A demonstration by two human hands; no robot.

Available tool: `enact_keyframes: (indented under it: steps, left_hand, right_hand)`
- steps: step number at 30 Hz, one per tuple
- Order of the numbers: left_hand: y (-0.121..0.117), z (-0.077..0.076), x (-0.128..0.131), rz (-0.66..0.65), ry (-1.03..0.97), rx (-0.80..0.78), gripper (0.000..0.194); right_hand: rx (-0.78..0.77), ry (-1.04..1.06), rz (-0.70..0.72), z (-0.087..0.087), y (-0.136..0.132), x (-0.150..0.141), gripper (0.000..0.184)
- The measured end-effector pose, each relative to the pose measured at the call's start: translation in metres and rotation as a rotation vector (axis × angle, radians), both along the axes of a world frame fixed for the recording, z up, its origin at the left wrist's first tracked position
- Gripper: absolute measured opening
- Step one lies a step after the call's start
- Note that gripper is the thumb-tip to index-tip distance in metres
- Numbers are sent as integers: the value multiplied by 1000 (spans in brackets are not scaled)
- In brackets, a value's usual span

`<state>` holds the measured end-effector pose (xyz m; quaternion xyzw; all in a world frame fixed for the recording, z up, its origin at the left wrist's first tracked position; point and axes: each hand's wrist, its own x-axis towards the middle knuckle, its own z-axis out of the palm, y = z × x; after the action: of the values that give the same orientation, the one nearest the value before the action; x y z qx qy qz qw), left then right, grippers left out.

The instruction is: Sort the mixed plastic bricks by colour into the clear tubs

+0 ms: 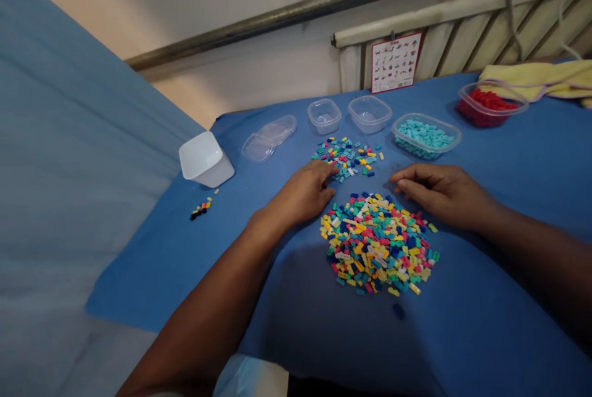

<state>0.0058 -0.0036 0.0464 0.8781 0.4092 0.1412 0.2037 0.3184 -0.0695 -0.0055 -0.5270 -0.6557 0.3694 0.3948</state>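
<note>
My left hand [311, 192] rests at the near left edge of a small spread of mixed toy bricks [345, 153], its fingertips touching the bricks and its thumb held apart. Across from it, my right hand [439, 192] hovers low over the cloth with thumb and forefinger pinched together; whatever may be between them is too small to make out. A larger heap of multicoloured toy bricks [379, 243] lies between my forearms, nearer to me. Just beyond my right hand stands a clear tub [456, 141] filled with light-blue bricks.
Two clear tubs [324, 114] stand at the back, with clear lids [259, 148] to their left. A white container [215, 169] sits at the left edge near several black, yellow and orange bricks [201, 209]. Red pieces [485, 110] fill another tub by a yellow cloth [541, 79].
</note>
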Motion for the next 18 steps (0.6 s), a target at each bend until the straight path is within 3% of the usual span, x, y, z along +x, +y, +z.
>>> enact_keyframes:
  steps: [6,8,12,14,18]
  left_hand:
    - [23,3,27,-52,119,63,31]
    - [29,7,26,-85,167,74,26]
    - [33,12,15,-71,125,72,41]
    - [35,12,12,-49,122,116,38]
    - [35,8,18,-83,289,201,34]
  right_hand:
    - [-36,29,32,5,1,1,34]
    - [-37,46,32,6,1,0,34]
    - [-32,43,42,7,2,-1,34]
    - [-24,44,35,8,2,-2,35]
    - [-28,53,26,9,0,-3,36]
